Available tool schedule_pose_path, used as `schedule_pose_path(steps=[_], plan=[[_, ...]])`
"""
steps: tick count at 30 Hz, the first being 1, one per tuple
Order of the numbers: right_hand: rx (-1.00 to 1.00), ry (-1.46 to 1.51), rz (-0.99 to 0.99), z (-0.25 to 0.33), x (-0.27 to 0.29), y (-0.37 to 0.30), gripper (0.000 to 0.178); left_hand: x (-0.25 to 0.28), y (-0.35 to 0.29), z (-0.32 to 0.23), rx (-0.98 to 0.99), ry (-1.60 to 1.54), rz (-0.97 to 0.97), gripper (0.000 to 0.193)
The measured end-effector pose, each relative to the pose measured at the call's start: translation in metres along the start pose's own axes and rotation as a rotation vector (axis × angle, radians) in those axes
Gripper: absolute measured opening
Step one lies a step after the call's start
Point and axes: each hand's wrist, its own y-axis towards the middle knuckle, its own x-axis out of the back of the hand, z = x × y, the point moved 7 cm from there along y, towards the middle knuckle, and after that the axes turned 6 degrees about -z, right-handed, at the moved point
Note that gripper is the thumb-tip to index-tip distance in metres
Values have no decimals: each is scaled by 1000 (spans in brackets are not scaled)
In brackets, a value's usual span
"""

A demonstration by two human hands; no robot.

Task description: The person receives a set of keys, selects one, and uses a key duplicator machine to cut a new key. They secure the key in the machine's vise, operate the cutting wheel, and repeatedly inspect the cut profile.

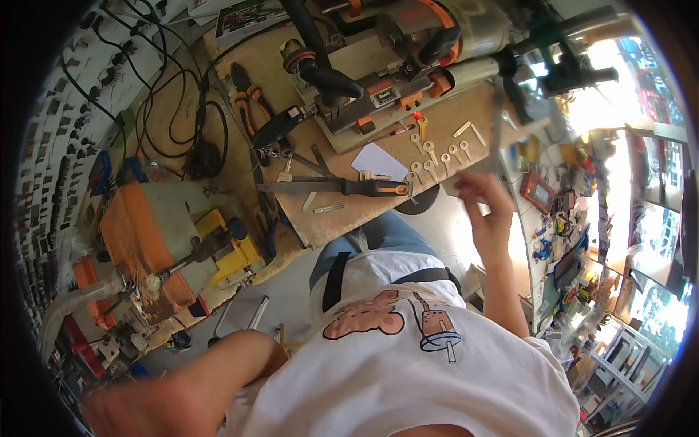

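My right hand (486,198) is at the workbench's right front edge, beside several flat metal key blanks (429,160) laid out in rows. Its fingers are bent toward the thumb; anything pinched between them is hidden or too small to make out. Down at the lower left, my left hand (138,408) is smeared by motion, well away from the bench. A flat file (306,187) with an orange-and-black handle lies along the bench's front, touching or very near a small bunch of keys (373,175). Behind it rests a pale card (380,162).
A key-cutting machine (386,95) fills the back of the wooden bench (328,222). Orange-handled pliers (251,102) lie to its left. An orange-and-yellow machine (153,233) stands at left, below black cables (196,109). Crowded shelves (561,233) line the right.
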Motion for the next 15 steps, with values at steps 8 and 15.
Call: schedule_pose_path(steps=[8, 15], plan=[[230, 56, -259, 29, 36, 95, 19, -82, -150, 150, 440, 623, 726, 28], [562, 2, -18, 53, 2, 151, 33, -99, -178, 169, 579, 714, 764, 49]])
